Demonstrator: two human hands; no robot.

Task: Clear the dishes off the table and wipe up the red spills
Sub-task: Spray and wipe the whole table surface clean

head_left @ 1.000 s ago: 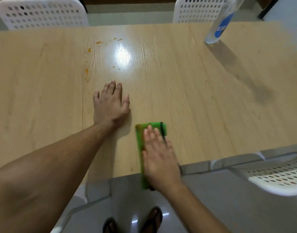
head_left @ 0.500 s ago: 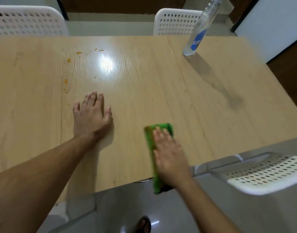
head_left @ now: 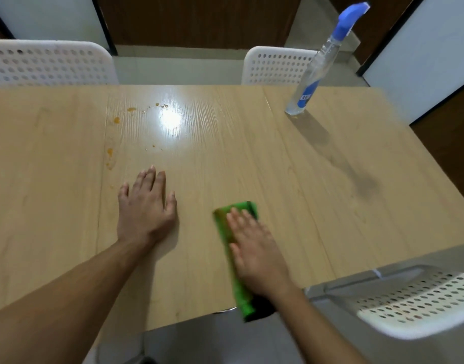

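A folded green cloth (head_left: 225, 229) lies at the near edge of the light wooden table (head_left: 304, 193), its near end hanging over that edge. My right hand (head_left: 254, 248) presses flat on the cloth with straight fingers. My left hand (head_left: 146, 206) rests flat on the bare table a little to the left of the cloth. Orange-red spill spots (head_left: 117, 120) dot the far left part of the table, with another smear (head_left: 110, 152) just beyond my left hand's fingertips. No dishes are in view.
A clear spray bottle (head_left: 308, 85) with a blue nozzle and label stands at the far right of the table. White perforated chairs stand at the far left (head_left: 47, 64), far middle (head_left: 275, 65) and near right (head_left: 420, 300).
The view has tilted up and shifted, so more of the far side shows. My right hand and the cloth have slid slightly right along the near edge. My left hand stays flat.
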